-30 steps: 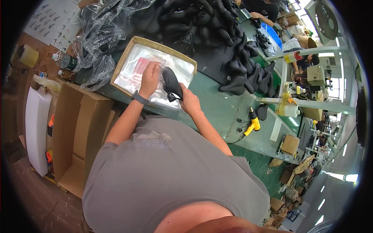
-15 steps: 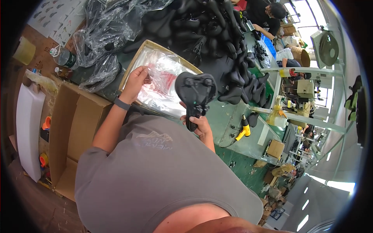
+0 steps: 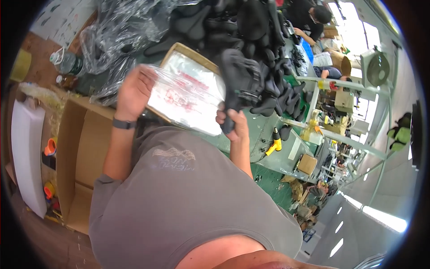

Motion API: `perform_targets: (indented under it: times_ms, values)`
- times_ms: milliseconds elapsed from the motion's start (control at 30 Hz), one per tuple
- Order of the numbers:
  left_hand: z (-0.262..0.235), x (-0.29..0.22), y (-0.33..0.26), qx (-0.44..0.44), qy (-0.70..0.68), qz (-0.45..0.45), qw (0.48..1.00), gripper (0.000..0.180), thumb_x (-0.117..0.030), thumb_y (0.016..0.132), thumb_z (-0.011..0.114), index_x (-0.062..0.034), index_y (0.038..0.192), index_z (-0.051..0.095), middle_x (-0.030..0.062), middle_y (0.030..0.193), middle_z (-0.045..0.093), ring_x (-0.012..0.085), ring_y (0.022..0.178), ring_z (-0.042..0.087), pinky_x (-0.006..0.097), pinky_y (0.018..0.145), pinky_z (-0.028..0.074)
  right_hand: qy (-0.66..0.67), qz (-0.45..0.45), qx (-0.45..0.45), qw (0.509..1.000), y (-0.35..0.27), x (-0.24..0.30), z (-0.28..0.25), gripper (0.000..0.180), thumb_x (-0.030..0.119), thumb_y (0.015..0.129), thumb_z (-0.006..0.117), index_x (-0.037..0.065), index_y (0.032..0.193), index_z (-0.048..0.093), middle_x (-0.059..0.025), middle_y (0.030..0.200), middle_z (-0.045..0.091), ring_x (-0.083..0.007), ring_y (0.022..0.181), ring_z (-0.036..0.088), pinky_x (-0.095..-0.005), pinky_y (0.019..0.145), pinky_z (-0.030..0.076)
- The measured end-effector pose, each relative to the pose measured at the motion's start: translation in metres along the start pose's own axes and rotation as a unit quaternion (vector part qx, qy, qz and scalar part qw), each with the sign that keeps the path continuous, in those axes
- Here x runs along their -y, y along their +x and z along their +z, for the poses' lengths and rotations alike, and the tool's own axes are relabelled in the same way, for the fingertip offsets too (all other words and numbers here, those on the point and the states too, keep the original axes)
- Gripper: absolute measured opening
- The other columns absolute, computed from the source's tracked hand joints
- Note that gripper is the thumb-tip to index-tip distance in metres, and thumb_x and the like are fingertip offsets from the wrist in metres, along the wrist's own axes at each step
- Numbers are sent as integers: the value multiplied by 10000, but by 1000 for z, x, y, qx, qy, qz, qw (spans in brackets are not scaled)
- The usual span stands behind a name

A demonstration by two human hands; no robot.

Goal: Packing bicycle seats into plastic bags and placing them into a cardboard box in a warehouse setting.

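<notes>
In my right hand [image 3: 234,123] is a black bicycle saddle [image 3: 239,74], gripped by its narrow nose with the wide end up and its underside rails facing right. My left hand [image 3: 135,92] is closed on the edge of a clear plastic bag [image 3: 172,77], which stretches toward the saddle. Whether the right fingers also hold the bag, I cannot make out. Under the bag lies a shallow cardboard box [image 3: 197,53] with a stack of clear bags bearing red print. Motion blurs the saddle and the left fingers.
Many black saddles [image 3: 277,89] are heaped across the far bench, beside crumpled plastic sheeting [image 3: 127,33]. A yellow heat gun [image 3: 275,142] lies at right. On my left are an open carton [image 3: 96,148] and a water bottle [image 3: 68,62]. A person [image 3: 307,20] works at the far right.
My left hand has moved left, drawing a clear bag from the stack. The saddle has turned in my right hand and shifted slightly right and up.
</notes>
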State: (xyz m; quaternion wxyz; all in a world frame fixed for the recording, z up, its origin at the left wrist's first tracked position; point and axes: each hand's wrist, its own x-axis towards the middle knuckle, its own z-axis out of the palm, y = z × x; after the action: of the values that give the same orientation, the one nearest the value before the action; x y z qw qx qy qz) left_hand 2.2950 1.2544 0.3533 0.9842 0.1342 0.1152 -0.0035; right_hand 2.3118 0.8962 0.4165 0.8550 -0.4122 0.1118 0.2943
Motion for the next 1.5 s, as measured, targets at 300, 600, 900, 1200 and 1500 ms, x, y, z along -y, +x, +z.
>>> perform_targets:
  times_ms: [300, 600, 900, 1200, 1500]
  values:
    - [68, -11, 2, -32, 469, 144, 871, 156, -134, 1038, 655, -7, 954, 686, -37, 840, 623, 28, 741, 509, 234, 642, 415, -603, -21, -47, 796, 32, 0, 80, 1038, -108, 668, 801, 59, 1603, 383, -139, 1174, 687, -245, 1071, 679, -358, 969, 526]
    - [9, -26, 13, 63, 424, -63, 901, 583, -280, 910, 842, 2, 1331, 554, 105, 1163, 645, 185, 1087, 601, 342, 958, 487, -525, -58, -17, 849, 118, -35, 122, 660, 62, 868, 788, -24, 1456, 500, -136, 1270, 665, -235, 1131, 663, -351, 921, 555]
    - [-145, -136, 56, -334, 598, 68, 726, 788, -303, 888, 853, 92, 1461, 485, 209, 1376, 649, 275, 1235, 628, 371, 1085, 458, -795, -225, 134, 547, 284, -60, 150, 313, 67, 861, 711, 68, 1170, 660, -145, 1142, 683, -379, 1085, 665, -444, 905, 558]
    - [-187, -113, 7, -407, 723, 151, 538, 722, -345, 986, 728, 61, 1511, 443, 281, 1487, 514, 424, 1384, 495, 472, 1166, 394, -932, -63, 165, 316, 444, -182, 59, 248, 186, 961, 611, 121, 1192, 673, -154, 1113, 754, -325, 967, 772, -441, 753, 615]
    - [-187, -91, 28, -357, 771, 116, 515, 736, -335, 947, 751, 45, 1498, 446, 287, 1482, 516, 455, 1368, 491, 494, 1159, 394, -836, -183, 173, 487, 385, -23, 97, 409, 208, 735, 841, 109, 1113, 718, -128, 1093, 752, -353, 1022, 722, -446, 844, 589]
